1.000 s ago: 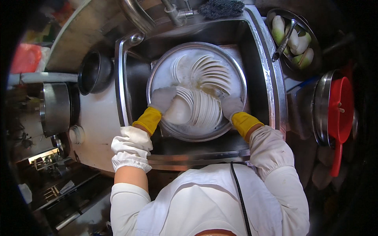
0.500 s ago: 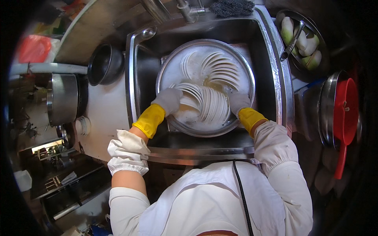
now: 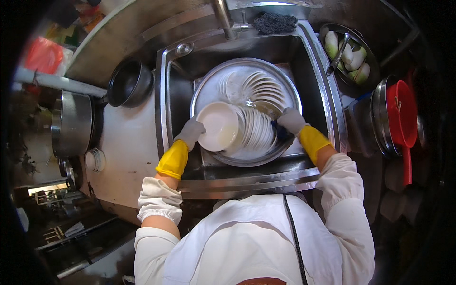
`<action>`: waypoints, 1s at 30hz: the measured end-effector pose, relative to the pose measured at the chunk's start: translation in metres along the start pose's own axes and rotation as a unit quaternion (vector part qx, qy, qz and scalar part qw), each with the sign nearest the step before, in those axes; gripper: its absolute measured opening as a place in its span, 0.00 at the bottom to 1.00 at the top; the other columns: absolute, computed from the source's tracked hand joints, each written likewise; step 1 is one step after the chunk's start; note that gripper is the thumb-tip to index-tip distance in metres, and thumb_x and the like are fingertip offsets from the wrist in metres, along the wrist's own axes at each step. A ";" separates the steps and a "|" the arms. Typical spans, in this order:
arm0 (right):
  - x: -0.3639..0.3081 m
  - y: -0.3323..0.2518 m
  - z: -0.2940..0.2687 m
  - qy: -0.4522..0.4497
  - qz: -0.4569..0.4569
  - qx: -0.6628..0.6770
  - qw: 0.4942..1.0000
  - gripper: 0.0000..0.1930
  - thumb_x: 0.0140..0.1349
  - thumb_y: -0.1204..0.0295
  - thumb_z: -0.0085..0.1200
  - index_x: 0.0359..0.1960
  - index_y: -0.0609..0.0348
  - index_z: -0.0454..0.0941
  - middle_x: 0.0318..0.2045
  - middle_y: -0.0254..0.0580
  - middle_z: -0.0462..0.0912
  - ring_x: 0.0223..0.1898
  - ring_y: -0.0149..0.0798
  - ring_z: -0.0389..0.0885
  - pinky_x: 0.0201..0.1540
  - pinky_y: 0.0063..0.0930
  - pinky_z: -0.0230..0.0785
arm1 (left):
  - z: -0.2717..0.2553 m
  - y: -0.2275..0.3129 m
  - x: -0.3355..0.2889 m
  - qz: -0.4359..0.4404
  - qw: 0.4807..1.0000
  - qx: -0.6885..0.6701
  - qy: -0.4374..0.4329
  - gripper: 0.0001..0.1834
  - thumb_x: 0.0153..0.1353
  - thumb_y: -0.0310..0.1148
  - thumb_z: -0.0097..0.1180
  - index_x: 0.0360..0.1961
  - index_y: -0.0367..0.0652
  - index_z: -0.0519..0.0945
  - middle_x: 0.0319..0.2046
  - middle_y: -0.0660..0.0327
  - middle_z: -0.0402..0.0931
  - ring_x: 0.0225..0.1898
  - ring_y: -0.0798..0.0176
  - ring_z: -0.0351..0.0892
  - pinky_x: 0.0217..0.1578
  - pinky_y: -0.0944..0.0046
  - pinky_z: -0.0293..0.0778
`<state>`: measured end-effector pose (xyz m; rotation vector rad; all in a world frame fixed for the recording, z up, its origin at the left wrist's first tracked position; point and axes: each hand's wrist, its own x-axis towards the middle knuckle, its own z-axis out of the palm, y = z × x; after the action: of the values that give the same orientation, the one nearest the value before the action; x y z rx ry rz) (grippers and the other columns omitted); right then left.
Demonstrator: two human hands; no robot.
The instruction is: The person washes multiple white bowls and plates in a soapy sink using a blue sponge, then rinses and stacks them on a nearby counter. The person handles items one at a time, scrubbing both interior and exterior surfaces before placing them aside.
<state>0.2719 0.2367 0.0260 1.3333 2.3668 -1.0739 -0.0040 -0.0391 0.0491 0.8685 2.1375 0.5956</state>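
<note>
A wide metal basin (image 3: 246, 61) of cloudy, sudsy water stands in the sink. My left hand (image 3: 192, 131), in a grey glove with a yellow cuff, grips the left rim of a white dish (image 3: 217, 124), tilted up at the basin's left side. Beside that dish, a row of white plates (image 3: 259, 129) stands on edge; more white plates (image 3: 264, 88) fan out behind. Over the basin's right rim is my right hand (image 3: 291, 120), gloved alike, its fingers curled down at something dark blue, mostly hidden, which I cannot make out.
A faucet (image 3: 224, 19) and a dark mesh scrubber (image 3: 274, 23) are behind the sink (image 3: 164, 114). At left sit a black bowl (image 3: 127, 84) and a steel pot (image 3: 71, 123). To the right are a bowl of pale green vegetables (image 3: 349, 57) and a red-handled strainer (image 3: 402, 114).
The white dish has come up out of the suds in my left hand, which shifted slightly left and down. My right hand moved slightly right, and the dark blue thing now shows beside it.
</note>
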 end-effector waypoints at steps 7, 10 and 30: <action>-0.059 -0.095 -0.048 -0.016 -0.075 0.592 0.802 0.23 0.64 0.76 0.53 0.62 0.67 0.73 0.57 0.57 0.79 0.53 0.46 0.83 0.58 0.37 0.79 | 0.023 -0.018 0.015 0.145 0.973 -0.142 0.110 0.24 0.67 0.23 0.52 0.64 0.33 0.72 0.58 0.39 0.76 0.60 0.40 0.78 0.62 0.56 0.75; -0.077 -0.134 -0.052 -0.018 -0.128 0.512 0.849 0.22 0.63 0.80 0.50 0.61 0.62 0.74 0.58 0.52 0.78 0.60 0.47 0.80 0.65 0.39 0.74 | 0.041 0.008 0.025 0.146 0.967 -0.164 0.126 0.26 0.72 0.27 0.45 0.70 0.35 0.67 0.65 0.39 0.71 0.65 0.42 0.74 0.66 0.57 0.71; -0.004 -0.168 0.043 0.024 -0.248 -0.171 0.953 0.17 0.65 0.66 0.56 0.55 0.52 0.84 0.53 0.50 0.86 0.58 0.51 0.82 0.61 0.44 0.72 | 0.049 0.039 0.021 -0.044 0.930 -0.287 0.224 0.33 0.79 0.54 0.41 0.70 0.37 0.70 0.59 0.39 0.78 0.60 0.41 0.79 0.64 0.54 0.72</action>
<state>0.1311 0.1501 0.0800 0.6699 2.8395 -0.6822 0.0385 0.0089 0.0337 0.3253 2.1786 1.3910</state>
